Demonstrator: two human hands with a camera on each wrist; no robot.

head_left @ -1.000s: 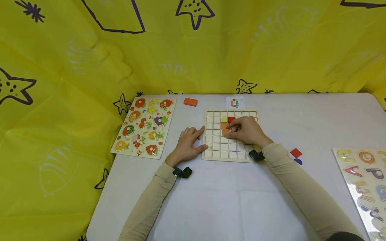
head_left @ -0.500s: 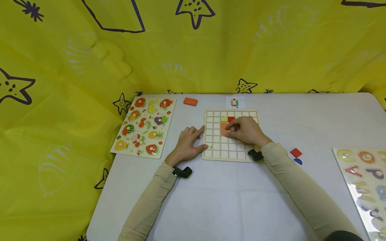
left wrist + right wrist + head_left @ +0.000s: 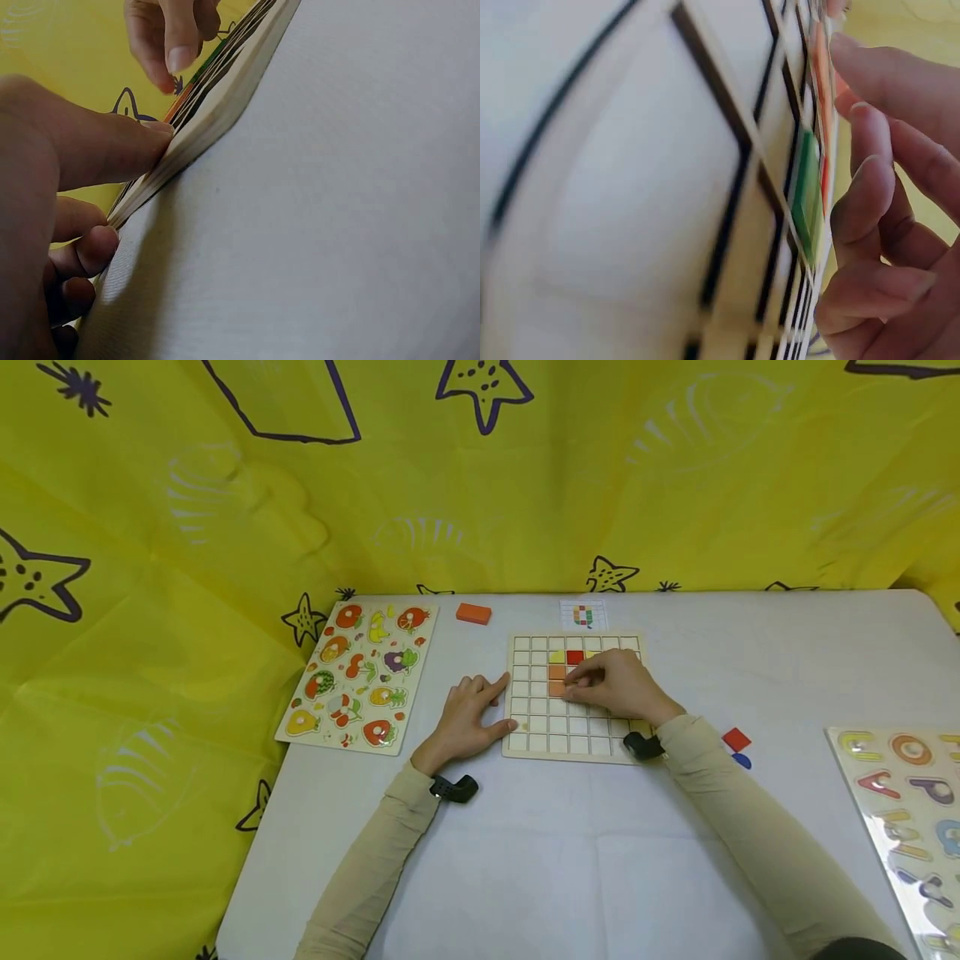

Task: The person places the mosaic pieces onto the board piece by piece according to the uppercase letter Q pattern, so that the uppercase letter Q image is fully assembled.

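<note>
A pale wooden grid board lies in the middle of the table. My left hand steadies its left edge, index finger and thumb stretched apart against the rim; in the left wrist view the thumb lies at that edge. Over the board, my right hand has thumb and index fingertips at the right side of the lower orange square tile. Above that tile sit another orange tile, a yellow piece and a red tile. A green tile shows in the right wrist view, hidden from the head.
A small pattern card lies behind the board, an orange block to its left. Rightward are a red tile and a blue half-round piece. A fruit puzzle and a letter puzzle flank the table.
The lower orange tile has shifted slightly left into line with the one above. My right fingertips have drawn back a little to the right; the left hand stays put.
</note>
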